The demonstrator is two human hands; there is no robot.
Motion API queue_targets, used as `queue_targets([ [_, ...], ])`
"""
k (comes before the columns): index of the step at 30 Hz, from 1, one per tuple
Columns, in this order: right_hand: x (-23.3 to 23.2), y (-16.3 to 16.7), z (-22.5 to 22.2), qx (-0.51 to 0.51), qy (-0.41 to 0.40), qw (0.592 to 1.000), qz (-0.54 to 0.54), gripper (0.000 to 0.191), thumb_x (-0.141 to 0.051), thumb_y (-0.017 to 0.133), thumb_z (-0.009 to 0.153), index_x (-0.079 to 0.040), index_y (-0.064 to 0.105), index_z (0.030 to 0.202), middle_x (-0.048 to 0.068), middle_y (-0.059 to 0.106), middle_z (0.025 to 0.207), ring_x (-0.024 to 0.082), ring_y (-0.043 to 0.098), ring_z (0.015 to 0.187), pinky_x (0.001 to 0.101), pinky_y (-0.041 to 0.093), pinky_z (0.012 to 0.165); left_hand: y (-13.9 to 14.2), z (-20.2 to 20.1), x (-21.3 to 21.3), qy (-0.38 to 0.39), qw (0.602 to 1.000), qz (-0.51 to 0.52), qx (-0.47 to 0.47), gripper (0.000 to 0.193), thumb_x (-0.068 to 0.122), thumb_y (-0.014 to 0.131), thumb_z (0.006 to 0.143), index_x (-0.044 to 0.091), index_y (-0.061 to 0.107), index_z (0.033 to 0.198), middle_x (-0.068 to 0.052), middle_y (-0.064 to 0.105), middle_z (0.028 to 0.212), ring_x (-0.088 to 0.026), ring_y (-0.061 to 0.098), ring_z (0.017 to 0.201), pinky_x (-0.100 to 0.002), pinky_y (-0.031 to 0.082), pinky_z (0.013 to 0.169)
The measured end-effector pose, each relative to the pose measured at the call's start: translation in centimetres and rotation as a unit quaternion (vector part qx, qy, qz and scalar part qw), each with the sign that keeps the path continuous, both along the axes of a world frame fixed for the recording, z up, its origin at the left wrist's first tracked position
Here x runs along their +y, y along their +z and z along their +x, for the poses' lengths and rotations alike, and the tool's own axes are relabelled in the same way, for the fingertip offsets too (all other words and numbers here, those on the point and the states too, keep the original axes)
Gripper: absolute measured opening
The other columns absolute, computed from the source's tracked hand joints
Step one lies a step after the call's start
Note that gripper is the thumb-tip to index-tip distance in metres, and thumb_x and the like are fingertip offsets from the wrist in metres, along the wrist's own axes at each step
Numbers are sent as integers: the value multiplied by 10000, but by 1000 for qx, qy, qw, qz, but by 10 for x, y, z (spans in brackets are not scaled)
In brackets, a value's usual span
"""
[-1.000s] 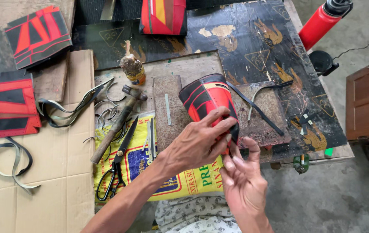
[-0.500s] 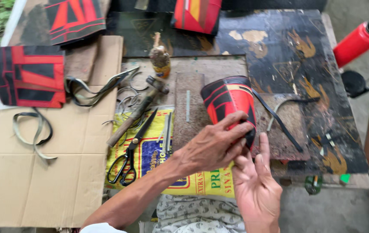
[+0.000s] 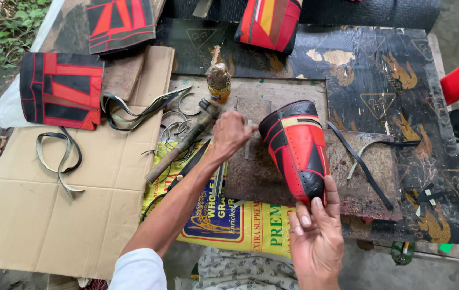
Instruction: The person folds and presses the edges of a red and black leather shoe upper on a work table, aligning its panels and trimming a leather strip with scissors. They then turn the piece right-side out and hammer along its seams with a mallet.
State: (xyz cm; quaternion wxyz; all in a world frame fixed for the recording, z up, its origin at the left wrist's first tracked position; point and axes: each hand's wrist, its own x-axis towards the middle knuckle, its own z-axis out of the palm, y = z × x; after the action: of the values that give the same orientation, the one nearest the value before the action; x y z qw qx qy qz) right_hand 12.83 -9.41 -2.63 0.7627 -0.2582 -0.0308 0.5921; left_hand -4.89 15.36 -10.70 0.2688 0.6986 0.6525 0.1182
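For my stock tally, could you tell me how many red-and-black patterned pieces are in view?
4: one curved piece held by the right hand, one flat panel at far left, one top left, one top centre. Others may lie out of frame.

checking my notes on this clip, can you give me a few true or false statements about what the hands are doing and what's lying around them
1. The right hand holds the red and black cone-shaped piece by its narrow end. True.
2. The left hand grips the scissors. False: the scissors lie untouched on the yellow sack; the left hand is up over the board by the hammer.
3. A small glue bottle stands above the left hand. True.
4. The cardboard sheet lies on the right side. False: it lies on the left.
5. A flat red and black panel lies at the left. True.
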Motion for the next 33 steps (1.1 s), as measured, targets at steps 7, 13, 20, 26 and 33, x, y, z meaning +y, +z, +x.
queue_targets([
  [7,-3,-2,-13,-5,26,1000,6,484,-14,551,1012,-144,545,1479,38,620,1061,135,511,701,272,449,559,-27,13,-10,-72,965,238,86,117,63,686,684,-51,662,689,-257,625,792,-359,667,647,-477,542,471],
  [13,4,-13,-24,8,60,998,-11,486,-28,566,1012,-156,536,1481,15,596,1000,134,523,690,282,446,567,3,-12,-24,-8,987,149,-59,145,93,668,884,-30,704,815,-199,715,776,-268,713,648,-386,577,630],
  [20,6,-5,-41,-24,70,997,-17,522,-45,569,1003,-212,520,1495,-6,591,960,130,524,663,286,441,546,73,-50,-104,88,881,53,-462,248,85,750,870,12,647,1084,-85,751,883,-140,733,762,-273,597,693],
  [26,5,1,-53,3,87,996,-36,519,-51,559,1013,-208,516,1506,-22,572,878,120,513,658,278,439,561,104,-67,-185,92,833,-55,-543,157,37,737,924,-63,700,1039,-142,764,931,-159,734,802,-307,617,767],
  [33,0,-1,-59,-46,93,993,-49,516,-49,578,1010,-169,508,1507,-7,523,730,109,502,611,279,439,539,99,-57,-214,71,801,-87,-588,97,17,725,934,-55,674,975,-68,699,978,-144,737,830,-303,635,776],
])
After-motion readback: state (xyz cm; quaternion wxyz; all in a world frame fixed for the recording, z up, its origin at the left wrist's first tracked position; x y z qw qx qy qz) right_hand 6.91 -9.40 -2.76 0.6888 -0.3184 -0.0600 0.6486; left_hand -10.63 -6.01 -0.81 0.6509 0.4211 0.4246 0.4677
